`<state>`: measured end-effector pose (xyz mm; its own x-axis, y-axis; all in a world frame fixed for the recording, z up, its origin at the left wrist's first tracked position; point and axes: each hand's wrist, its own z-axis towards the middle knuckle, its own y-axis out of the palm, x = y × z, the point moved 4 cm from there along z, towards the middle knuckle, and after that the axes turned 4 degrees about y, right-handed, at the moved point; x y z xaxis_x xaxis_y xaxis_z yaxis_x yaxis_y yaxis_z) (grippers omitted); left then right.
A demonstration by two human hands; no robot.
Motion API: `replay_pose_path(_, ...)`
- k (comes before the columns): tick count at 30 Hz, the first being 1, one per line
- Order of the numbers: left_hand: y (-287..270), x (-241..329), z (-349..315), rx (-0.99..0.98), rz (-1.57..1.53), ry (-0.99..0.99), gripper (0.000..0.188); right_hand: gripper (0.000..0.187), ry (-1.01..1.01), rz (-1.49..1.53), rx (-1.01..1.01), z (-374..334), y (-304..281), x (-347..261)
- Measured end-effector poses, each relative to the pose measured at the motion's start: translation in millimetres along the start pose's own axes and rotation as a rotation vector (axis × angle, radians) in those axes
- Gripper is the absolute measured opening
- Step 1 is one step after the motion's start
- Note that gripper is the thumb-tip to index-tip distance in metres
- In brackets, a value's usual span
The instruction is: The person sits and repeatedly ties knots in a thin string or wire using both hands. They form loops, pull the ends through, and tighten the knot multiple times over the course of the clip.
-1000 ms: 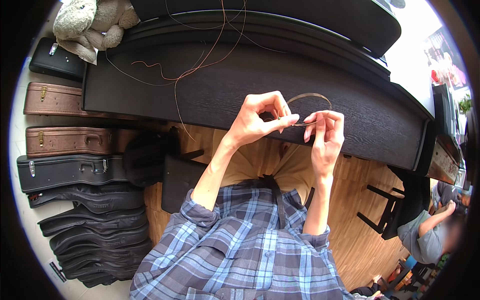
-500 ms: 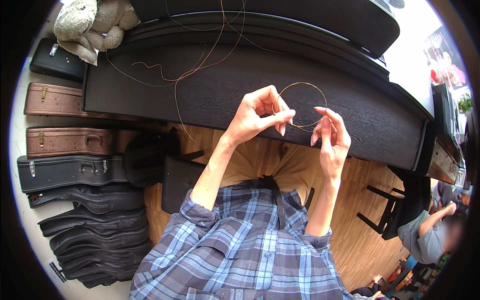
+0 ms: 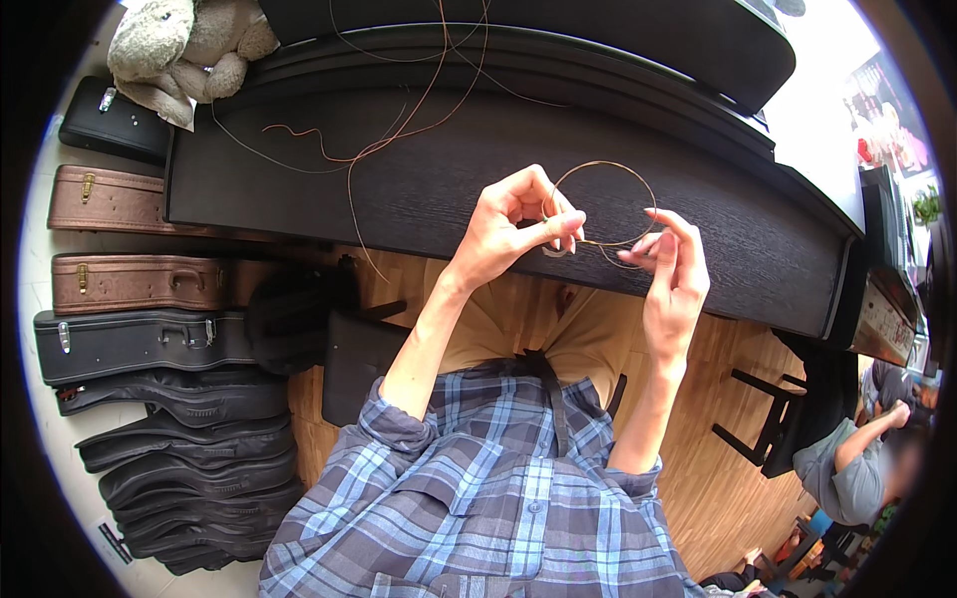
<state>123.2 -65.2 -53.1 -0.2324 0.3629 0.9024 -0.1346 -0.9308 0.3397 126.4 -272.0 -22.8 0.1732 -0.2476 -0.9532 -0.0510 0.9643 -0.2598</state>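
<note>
A thin brass-coloured guitar string is bent into a round coil above the black lid's front edge. My left hand pinches the coil's left side between thumb and fingers. At its lower right, my right hand has thumb and fingers drawn together on the string's loose end, with the index finger raised beside the coil. A small curl of the string hangs between the two hands. Several loose strings, copper and silver in colour, lie tangled farther off; one copper string droops over the lid's front edge.
The black piano-like lid spans the space before me. A grey plush toy sits at its far left. Instrument cases are stacked at the left. A black stool stands at the right, near another person.
My right hand has moved slightly right and down, away from my left, and its index finger has lifted. The coil looks slightly wider. My left hand has barely moved.
</note>
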Motion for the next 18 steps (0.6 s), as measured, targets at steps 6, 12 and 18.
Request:
replay_pose_path(6,0.1,-1.5,-0.9,0.013,-0.087,-0.044,0.019,0.023,0.224,0.516,-0.062,-3.5,-1.7,10.9)
replay_pose_path(12,0.3,-1.4,-0.3,0.001,-0.140,-0.019,0.018,0.019,0.141,0.455,-0.088,-1.1,-3.2,10.0)
replay_pose_path(18,1.3,-0.8,0.1,-0.006,-0.167,-0.015,0.019,0.017,0.160,0.313,-0.042,-1.1,-8.1,11.0)
